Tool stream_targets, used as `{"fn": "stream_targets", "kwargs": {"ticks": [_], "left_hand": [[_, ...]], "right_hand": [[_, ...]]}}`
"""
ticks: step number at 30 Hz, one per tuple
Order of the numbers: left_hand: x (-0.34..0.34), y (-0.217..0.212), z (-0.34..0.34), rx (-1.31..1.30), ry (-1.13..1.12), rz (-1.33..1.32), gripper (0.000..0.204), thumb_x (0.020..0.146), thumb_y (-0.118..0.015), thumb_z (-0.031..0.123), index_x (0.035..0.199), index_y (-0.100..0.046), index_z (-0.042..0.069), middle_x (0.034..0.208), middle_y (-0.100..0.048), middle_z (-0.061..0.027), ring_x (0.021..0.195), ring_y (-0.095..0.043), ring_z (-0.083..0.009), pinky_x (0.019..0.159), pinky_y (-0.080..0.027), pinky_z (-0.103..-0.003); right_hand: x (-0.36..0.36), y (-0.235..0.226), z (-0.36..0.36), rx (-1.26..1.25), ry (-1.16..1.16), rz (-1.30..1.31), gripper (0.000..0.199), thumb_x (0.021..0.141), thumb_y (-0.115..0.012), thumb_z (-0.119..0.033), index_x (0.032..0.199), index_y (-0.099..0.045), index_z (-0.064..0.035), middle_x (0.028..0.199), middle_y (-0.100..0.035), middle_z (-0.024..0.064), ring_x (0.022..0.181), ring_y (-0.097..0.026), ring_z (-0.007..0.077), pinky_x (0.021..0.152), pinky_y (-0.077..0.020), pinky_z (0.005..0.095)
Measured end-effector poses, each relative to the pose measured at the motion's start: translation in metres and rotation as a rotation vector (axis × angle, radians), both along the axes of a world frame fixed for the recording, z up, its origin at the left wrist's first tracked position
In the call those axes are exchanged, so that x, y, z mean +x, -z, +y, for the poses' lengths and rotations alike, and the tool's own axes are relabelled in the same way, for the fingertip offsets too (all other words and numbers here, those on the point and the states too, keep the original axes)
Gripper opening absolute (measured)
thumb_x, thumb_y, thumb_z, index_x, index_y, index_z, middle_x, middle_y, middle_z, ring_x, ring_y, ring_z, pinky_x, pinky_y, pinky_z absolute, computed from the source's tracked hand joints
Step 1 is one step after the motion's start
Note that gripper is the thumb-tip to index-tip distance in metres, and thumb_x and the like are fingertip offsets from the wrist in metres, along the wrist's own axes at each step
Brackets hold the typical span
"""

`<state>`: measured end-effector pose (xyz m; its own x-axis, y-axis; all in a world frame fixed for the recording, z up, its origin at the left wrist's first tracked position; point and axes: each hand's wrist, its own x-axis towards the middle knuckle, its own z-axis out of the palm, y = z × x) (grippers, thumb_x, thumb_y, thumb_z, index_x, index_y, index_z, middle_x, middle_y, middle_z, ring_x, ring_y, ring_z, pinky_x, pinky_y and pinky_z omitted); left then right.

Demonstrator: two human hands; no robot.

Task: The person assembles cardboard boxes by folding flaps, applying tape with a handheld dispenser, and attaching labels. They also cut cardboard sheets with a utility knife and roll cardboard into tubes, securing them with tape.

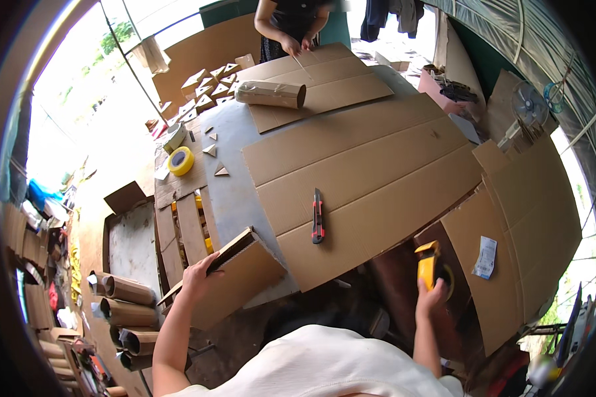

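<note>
My left hand (197, 280) is closed on the upper edge of a folded piece of cardboard (242, 288), which stands tilted at the near left edge of the table. In my right hand (433, 298) is a yellow tape dispenser (427, 261), raised off to the right near a brown cardboard flap. A large flat cardboard sheet (371, 165) with crease lines covers the middle of the table. On it lies a red and black box cutter (318, 218), apart from both hands.
Across the table a person (291, 30) holds a thin stick-like thing over another cardboard sheet (344, 73). A taped cardboard tube (268, 94) lies there. Yellow tape (181, 161) sits at left, above stacked tubes (129, 311). A large opened carton (530, 218) stands at right.
</note>
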<state>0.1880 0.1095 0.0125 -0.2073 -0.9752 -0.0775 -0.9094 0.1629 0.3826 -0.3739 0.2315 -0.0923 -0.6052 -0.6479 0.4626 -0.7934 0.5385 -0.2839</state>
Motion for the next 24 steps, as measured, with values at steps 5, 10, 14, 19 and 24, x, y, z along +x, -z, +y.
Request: {"fn": "stream_targets", "kwargs": {"ticks": [5,10,14,19,24], "left_hand": [[-0.015,-0.011,-0.024,0.128,0.097,-0.27,0.053,0.074,-0.059,0.053,0.1,-0.054,0.007,0.077,-0.063,-0.0132,0.074,-0.062,-0.0299,0.065,-0.046,-0.041],[-0.028,-0.024,-0.058,0.257,0.333,-0.46,0.058,0.077,-0.047,0.063,0.085,-0.056,0.006,0.064,-0.061,-0.012,0.064,-0.063,-0.0267,0.056,-0.047,-0.038],[-0.018,-0.015,-0.059,0.179,0.4,-0.372,0.054,0.08,-0.046,0.06,0.085,-0.057,0.007,0.068,-0.062,-0.0113,0.065,-0.063,-0.0269,0.056,-0.048,-0.038],[-0.001,0.021,-0.05,-0.017,0.394,0.032,0.041,0.081,-0.055,0.042,0.091,-0.052,0.003,0.085,-0.059,-0.0161,0.073,-0.06,-0.0315,0.064,-0.049,-0.04],[-0.003,0.022,-0.054,0.075,0.42,0.361,0.04,0.077,-0.064,0.023,0.109,-0.052,0.003,0.104,-0.055,-0.0165,0.1,-0.052,-0.0338,0.079,-0.047,-0.04]], "right_hand": [[0.111,-0.057,0.001,-0.118,-0.19,-0.985,0.038,0.068,-0.074,-0.026,0.088,-0.056,0.0025,0.079,-0.061,0.0106,0.067,-0.057,0.0198,0.062,-0.0458,0.0316],[0.213,-0.106,-0.063,-0.132,-0.469,-1.606,0.032,0.073,-0.071,-0.025,0.088,-0.059,0.0015,0.078,-0.06,0.0034,0.067,-0.054,0.0091,0.062,-0.044,0.0226],[0.284,-0.134,-0.105,0.052,-0.687,-1.52,0.034,0.075,-0.07,-0.03,0.085,-0.06,0.0007,0.073,-0.059,0.0029,0.066,-0.053,0.0077,0.06,-0.0436,0.0213],[0.341,-0.143,-0.126,0.177,-0.688,-1.524,0.034,0.077,-0.068,-0.032,0.085,-0.059,-0.0004,0.073,-0.058,0.0021,0.064,-0.053,0.007,0.058,-0.0428,0.0191],[0.358,-0.15,-0.126,0.21,-0.581,-1.301,0.035,0.075,-0.069,-0.032,0.08,-0.061,0.0021,0.068,-0.06,0.0032,0.061,-0.053,0.0076,0.056,-0.0427,0.0224]]}}
